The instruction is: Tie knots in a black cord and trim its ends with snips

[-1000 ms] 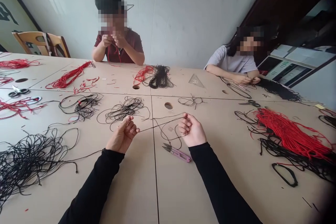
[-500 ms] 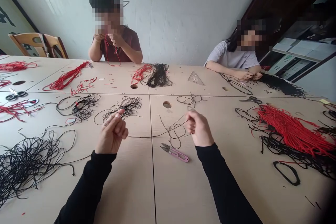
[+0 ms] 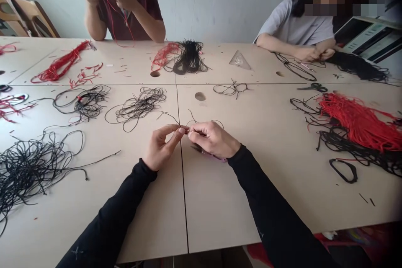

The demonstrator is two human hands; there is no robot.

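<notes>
My left hand [image 3: 163, 145] pinches a thin black cord [image 3: 171, 116] between thumb and fingertips, and a free end of it rises to the left. Touching those fingertips, my right hand [image 3: 214, 138] is closed on the same cord. The exact spot where the cord is gripped is hidden by the fingers. Loops of thin cord [image 3: 190, 114] show behind my right hand. Beneath that hand lies a pair of pink-handled thread snips [image 3: 216, 158], mostly covered.
A tangled black cord heap [image 3: 28, 171] lies left, a smaller black bundle [image 3: 143, 102] ahead. Red cords [image 3: 358, 121] and black scissors [image 3: 312, 87] are at right. Two people sit opposite, one with red cord [image 3: 109, 12], the other with black cords [image 3: 354, 65].
My hands, apart before, have come together at the middle, fingertips meeting on the cord. My right hand now covers part of the snips. The view has tilted downward.
</notes>
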